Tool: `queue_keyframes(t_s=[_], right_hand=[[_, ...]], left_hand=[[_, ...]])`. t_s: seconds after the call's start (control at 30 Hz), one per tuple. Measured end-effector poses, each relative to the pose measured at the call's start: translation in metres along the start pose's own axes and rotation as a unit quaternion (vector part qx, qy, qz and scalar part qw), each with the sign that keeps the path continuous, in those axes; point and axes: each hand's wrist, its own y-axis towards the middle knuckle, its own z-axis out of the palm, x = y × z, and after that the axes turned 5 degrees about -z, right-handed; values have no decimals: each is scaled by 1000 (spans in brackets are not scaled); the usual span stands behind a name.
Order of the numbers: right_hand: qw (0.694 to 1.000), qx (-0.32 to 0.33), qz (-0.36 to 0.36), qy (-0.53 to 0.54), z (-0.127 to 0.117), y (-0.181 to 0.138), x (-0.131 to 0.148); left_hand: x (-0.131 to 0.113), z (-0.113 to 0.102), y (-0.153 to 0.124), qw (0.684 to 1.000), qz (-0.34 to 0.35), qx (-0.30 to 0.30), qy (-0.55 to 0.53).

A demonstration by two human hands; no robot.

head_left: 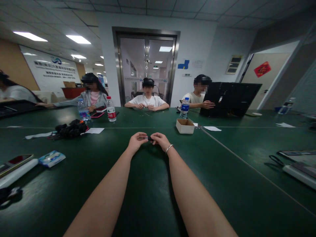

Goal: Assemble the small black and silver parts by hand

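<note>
At the far left edge of the green table [148,204] a phone [15,161] lies flat, and just to its right sits a pale blue tissue pack [51,158]. Further back is a heap of black bits [70,129], with a white slip of paper [95,130] touching its right side. Behind that stands a water bottle [111,110] with a red label.

In the middle, both bare forearms stretch out over the table and the two hands meet. The left hand [136,141] is curled in, fingers drawn narrow, its thumb and fingertips closed on the left end of a small dark piece [149,138]. That piece sits right between the two hands, just above the tabletop, and is too small to make out. The right hand [160,140], with a thin bracelet [169,148] at the wrist, mirrors the left: its fingers are bent tight and pinch the right end of the piece, with no open gap showing.

Just beyond and to the right is an open cardboard box [185,126], well apart from the hands. Across the table three people sit, and the rightmost has a hand on a black laptop [229,98]. Near the right edge lie black-handled scissors [276,160].
</note>
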Motion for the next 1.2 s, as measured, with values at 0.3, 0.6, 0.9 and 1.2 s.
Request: queue_keyframes(t_s=[0.3,0.6,0.9,1.2], right_hand=[[1000,-1,4,-4,2,-3,4],[1000,-12,6,-16,8,-12,9],[998,-28,3,-50,7,-14,7],[998,22,-5,-54,7,-17,9]], left_hand=[[-2,2,-2,1000,17,-9,16],[-1,1,-3,999,31,0,31],[-3,1,-5,998,34,4,44],[-8,4,-9,998,8,41,50]])
